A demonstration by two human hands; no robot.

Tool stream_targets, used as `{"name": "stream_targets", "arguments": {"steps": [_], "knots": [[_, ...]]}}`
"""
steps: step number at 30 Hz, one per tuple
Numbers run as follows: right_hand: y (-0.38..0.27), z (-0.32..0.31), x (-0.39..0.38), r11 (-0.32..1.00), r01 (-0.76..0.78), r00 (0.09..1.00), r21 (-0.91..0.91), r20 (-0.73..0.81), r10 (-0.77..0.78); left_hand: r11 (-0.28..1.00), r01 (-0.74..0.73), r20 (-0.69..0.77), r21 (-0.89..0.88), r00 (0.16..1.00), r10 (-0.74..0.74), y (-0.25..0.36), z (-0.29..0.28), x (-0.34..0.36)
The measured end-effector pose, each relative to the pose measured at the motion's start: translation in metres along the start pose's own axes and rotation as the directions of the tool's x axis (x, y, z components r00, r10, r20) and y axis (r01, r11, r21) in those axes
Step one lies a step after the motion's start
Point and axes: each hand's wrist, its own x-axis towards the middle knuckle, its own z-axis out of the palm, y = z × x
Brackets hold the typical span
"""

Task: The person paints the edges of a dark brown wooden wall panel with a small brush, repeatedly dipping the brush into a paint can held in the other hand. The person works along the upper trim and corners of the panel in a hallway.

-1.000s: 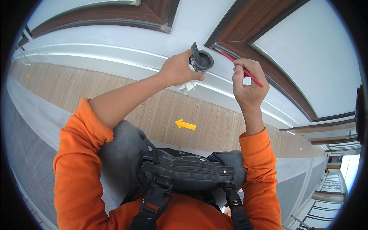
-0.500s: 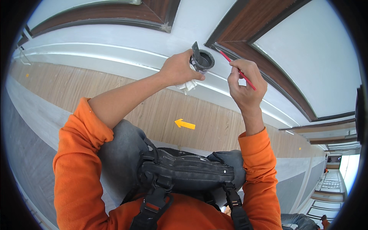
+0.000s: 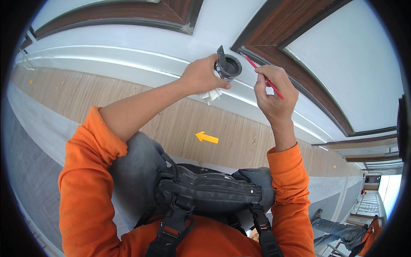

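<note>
My left hand (image 3: 202,76) is wrapped round a small pot of dark grey paint (image 3: 231,67), tilted so its open top shows. A flat dark putty knife (image 3: 221,56) stands in the pot against its rim. A crumpled white cloth (image 3: 211,95) hangs under the same hand. In my right hand (image 3: 277,90) is a thin red paintbrush (image 3: 271,84), pinched between thumb and fingers. Its tip meets the dark grey edge strip near the lower left corner of the brown wooden frame (image 3: 274,51) on the white wall (image 3: 205,40).
Left of it sits a second brown frame (image 3: 115,19). White baseboard (image 3: 115,68) runs above the wood-look floor (image 3: 171,124), which bears a yellow arrow (image 3: 206,137). A black bag (image 3: 209,186) lies across my lap. Another person in orange and jeans (image 3: 342,233) is at the lower right.
The pot and my left hand have shifted very slightly right. The brush stays near the frame's corner. The other person has come further into view at the lower right.
</note>
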Motion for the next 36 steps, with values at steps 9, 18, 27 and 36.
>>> {"name": "stream_targets", "arguments": {"steps": [9,18,27,36], "knots": [[0.002,0.0,-0.002,0.999,-0.036,0.999,0.016,-0.013,0.036,0.999,-0.044,-0.032,0.005,0.998,0.045,-0.005,0.003,0.0],[0.004,-0.008,-0.001,0.993,-0.121,0.991,0.013,-0.057,0.121,0.999,-0.037,-0.013,0.015,0.999,0.037,-0.002,0.001,0.0],[0.003,-0.006,0.0,0.99,-0.13,0.987,0.044,-0.084,0.134,0.999,-0.031,-0.003,0.016,1.0,0.031,-0.003,0.001,0.0],[0.001,-0.004,0.0,0.982,-0.157,0.985,0.105,-0.055,0.164,1.0,0.003,0.002,0.022,1.0,-0.003,0.004,-0.002,-0.002]]}}
